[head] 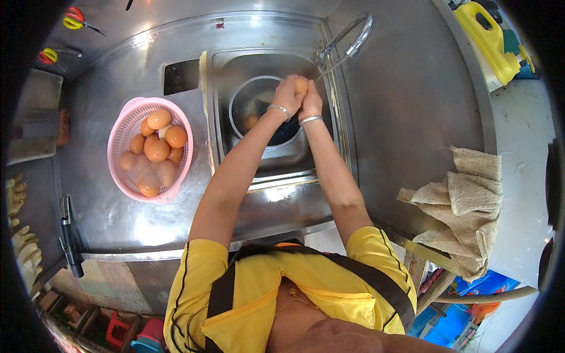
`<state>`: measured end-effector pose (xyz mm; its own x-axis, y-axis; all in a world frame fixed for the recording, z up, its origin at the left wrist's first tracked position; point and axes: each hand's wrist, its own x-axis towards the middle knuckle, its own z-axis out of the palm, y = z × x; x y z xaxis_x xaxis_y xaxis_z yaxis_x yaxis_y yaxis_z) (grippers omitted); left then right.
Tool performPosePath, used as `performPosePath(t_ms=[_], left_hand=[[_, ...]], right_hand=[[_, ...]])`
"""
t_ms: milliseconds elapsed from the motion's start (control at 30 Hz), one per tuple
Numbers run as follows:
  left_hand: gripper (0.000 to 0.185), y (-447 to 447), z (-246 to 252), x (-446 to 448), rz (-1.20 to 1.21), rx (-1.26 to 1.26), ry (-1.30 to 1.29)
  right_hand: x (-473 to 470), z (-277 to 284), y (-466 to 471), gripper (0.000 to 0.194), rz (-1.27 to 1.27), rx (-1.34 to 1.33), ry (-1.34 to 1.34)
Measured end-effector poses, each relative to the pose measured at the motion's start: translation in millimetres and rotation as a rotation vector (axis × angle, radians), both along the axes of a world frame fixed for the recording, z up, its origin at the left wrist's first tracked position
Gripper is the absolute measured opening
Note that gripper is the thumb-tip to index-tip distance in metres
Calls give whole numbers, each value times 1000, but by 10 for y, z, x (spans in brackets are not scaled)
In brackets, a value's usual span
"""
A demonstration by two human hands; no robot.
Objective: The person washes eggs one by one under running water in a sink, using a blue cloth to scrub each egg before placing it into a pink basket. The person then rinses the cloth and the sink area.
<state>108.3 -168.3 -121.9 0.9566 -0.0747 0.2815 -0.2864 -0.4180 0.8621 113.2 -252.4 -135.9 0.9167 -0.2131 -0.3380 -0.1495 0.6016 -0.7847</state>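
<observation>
My left hand [287, 95] and my right hand [312, 101] are together over the sink, cupped around one brown egg [301, 85]. Water runs from the curved metal faucet [364, 33] towards my hands. Below them, a round metal-rimmed bowl [232, 121] stands in the steel sink [238, 170], with another brown egg [250, 121] visible inside. On the counter to the left, a pink plastic colander [113, 165] holds several brown eggs [157, 151]. Each wrist wears a silver-coloured bracelet. How the fingers of each hand divide the hold is partly hidden.
A dark rectangular opening [181, 77] lies between colander and sink. A beige cloth [472, 198] hangs over the right edge. Scissors [79, 21] are at the upper left, a black-handled tool [69, 240] and light gloves [27, 251] at the lower left. A yellow-and-white jug [490, 44] stands upper right.
</observation>
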Motion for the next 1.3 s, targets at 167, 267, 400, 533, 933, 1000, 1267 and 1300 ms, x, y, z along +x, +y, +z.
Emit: performPosePath(t_ms=[167, 267, 400, 533, 933, 1000, 1267, 1300], left_hand=[[36, 107, 180, 140, 28, 226, 591], [20, 250, 250, 212, -365, 523, 379], [17, 360, 281, 245, -534, 55, 742], [39, 487, 347, 204, -636, -164, 778], [30, 2103, 1534, -208, -354, -372, 610], [27, 2540, 1631, -376, -277, -320, 636], [37, 3635, 1003, -1008, 204, 208, 667], [40, 3657, 910, -1040, 305, 356, 596]], right_hand=[[-248, -15, 153, 41, 108, -889, -291], [-257, 19, 108, 45, 177, -1193, -372], [-115, 172, 40, 49, 358, -1065, -359], [-65, 204, -31, 60, 399, -413, -6], [-38, -785, 448, 30, 695, -1497, -418], [-147, -841, 626, 40, 926, -1706, -459], [-255, -891, 764, 48, 1318, -2204, -436], [-252, -900, 771, 48, 1298, -2216, -412]])
